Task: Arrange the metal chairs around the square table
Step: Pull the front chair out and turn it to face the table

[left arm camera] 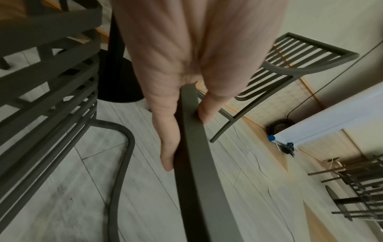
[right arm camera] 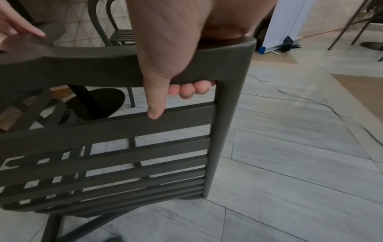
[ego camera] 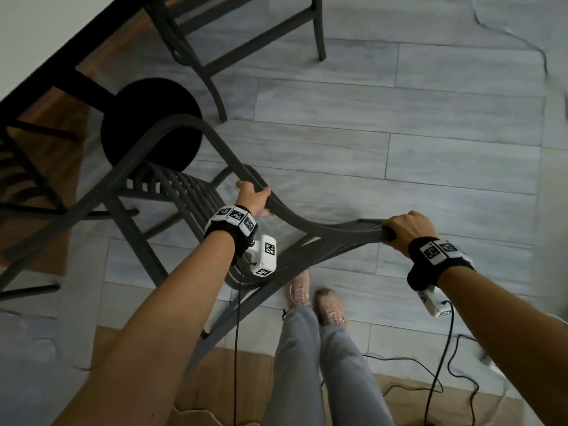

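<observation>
A dark grey metal chair (ego camera: 184,192) with a slatted seat and back stands between me and the square table (ego camera: 46,53), near the table's black round base (ego camera: 150,121). My left hand (ego camera: 256,199) grips the chair's curved armrest (left arm camera: 196,172); the left wrist view shows the thumb on one side of the bar and the fingers on the other. My right hand (ego camera: 402,229) grips the top rail of the backrest (right arm camera: 228,54) at its right corner, fingertips (right arm camera: 190,90) curled under the rail and thumb down the front.
A second grey chair (ego camera: 215,47) stands at the table's far side and a third (ego camera: 27,186) at the left. My feet (ego camera: 316,302) are just behind the held chair. Black cables (ego camera: 436,379) lie on the floor at the right. A white banner stand (left arm camera: 331,117) is near the wall.
</observation>
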### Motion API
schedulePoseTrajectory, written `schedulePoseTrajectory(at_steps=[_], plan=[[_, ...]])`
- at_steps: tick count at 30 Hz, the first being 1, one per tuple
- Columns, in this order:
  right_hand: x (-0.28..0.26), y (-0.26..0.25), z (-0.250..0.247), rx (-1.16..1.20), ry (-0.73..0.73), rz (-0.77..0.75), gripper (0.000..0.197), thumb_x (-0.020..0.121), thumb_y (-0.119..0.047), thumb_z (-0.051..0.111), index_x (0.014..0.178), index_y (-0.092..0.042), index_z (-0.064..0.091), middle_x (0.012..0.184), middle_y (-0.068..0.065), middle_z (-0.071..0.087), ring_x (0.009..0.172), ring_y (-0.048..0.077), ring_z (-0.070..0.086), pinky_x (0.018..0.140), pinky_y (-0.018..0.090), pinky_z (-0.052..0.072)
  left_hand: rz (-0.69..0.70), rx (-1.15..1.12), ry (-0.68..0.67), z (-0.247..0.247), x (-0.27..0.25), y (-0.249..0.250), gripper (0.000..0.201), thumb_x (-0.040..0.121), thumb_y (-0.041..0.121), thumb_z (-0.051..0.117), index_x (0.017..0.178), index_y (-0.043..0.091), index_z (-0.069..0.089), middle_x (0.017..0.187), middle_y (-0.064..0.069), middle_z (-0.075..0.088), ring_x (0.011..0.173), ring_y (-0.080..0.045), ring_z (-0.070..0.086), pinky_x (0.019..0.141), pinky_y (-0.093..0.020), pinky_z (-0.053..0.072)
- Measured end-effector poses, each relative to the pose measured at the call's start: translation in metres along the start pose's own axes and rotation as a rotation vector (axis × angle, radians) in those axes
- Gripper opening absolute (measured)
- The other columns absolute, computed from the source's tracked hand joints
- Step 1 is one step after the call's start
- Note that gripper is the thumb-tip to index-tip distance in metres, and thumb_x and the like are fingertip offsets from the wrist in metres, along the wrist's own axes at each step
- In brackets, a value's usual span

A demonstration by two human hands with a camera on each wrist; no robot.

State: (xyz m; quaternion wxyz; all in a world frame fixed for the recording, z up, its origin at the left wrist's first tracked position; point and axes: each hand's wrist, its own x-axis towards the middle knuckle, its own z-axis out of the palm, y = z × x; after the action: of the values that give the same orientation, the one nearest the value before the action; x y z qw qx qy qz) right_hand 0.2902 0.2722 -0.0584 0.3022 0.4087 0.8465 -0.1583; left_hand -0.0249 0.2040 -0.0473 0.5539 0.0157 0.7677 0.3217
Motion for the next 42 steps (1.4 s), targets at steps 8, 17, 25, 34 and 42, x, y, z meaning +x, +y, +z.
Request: schedulePoseTrajectory(at_steps=[8,17,25,34,42], plan=[[-0.045,-0.011,-0.032,-0.132,-0.058,-0.106,0.016,0.086,-0.031,0.049,0.093,-0.026,0.062,0.089,0.001,0.071,0.080,0.027,0.065,0.062,0.030,0.042,0.041,0.007,0.013,-0.020,-0.032,-0.004,0.056,0.095,0.004,0.047,0.142,0.005,0.016,0.122,-0.015,0.045,0.089,-0.021,0.061,0.078,-0.044,0.056],[-0.158,-0.029,-0.118,-0.271,0.090,-0.118,0.020,0.088,-0.036,0.045,0.096,-0.026,0.060,0.094,-0.003,0.070,0.091,0.024,0.065,0.067,0.029,0.045,0.191,0.027,-0.022,-0.060,-0.119,0.006,0.040,0.094,0.011,0.051,0.127,0.000,0.030,0.130,-0.025,0.047,0.103,-0.028,0.061,0.067,-0.033,0.061],[-0.241,-0.036,-0.194,-0.345,0.300,-0.009,0.009,0.065,-0.025,0.070,0.065,-0.025,0.061,0.061,-0.004,0.069,0.056,0.024,0.067,0.049,0.027,0.046,0.283,-0.177,-0.152,-0.066,-0.181,0.022,0.026,0.093,0.009,0.052,0.114,0.007,0.037,0.119,-0.020,0.051,0.108,-0.035,0.062,0.085,-0.052,0.056],[-0.297,-0.106,-0.209,-0.367,0.628,-0.238,0.016,0.051,-0.002,0.058,0.048,-0.016,0.051,0.041,0.004,0.059,0.038,0.024,0.060,0.050,0.033,0.050,0.350,-0.279,-0.231,-0.125,-0.217,0.011,0.036,0.095,-0.001,0.044,0.130,-0.002,0.038,0.122,-0.021,0.056,0.112,-0.036,0.059,0.081,-0.053,0.056],[-0.334,-0.199,-0.181,-0.457,0.525,-0.437,0.012,0.065,-0.012,0.063,0.059,-0.022,0.059,0.048,-0.001,0.063,0.044,0.017,0.063,0.056,0.028,0.047,0.376,-0.321,-0.210,-0.213,-0.239,-0.045,0.022,0.094,-0.006,0.041,0.100,0.011,0.052,0.092,-0.009,0.059,0.090,-0.026,0.063,0.070,-0.043,0.061]])
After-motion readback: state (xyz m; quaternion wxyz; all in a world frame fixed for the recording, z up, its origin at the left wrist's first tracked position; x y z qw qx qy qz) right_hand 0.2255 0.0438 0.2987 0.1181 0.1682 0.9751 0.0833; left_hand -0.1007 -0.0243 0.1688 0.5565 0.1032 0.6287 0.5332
